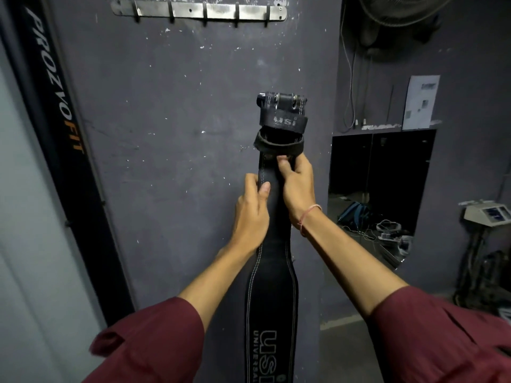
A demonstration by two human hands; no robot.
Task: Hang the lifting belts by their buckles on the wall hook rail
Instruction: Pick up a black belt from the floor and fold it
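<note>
We grip the lifting belt (272,205) upright — left hand (253,214) and right hand (297,186) both clasping it — well below the hook rail (199,10).

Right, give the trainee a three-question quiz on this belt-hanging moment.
1. True or false: a belt already hangs on the hook rail.
2. Which end of the lifting belt points up toward the rail?
A. the buckle
B. the wide printed part
3. Fill in: the belt is gripped by ____ hands.

Key:
1. False; all the hooks in view are bare.
2. A.
3. Both: the left hand and right hand clasp the narrow strap just below the buckle end.
</note>
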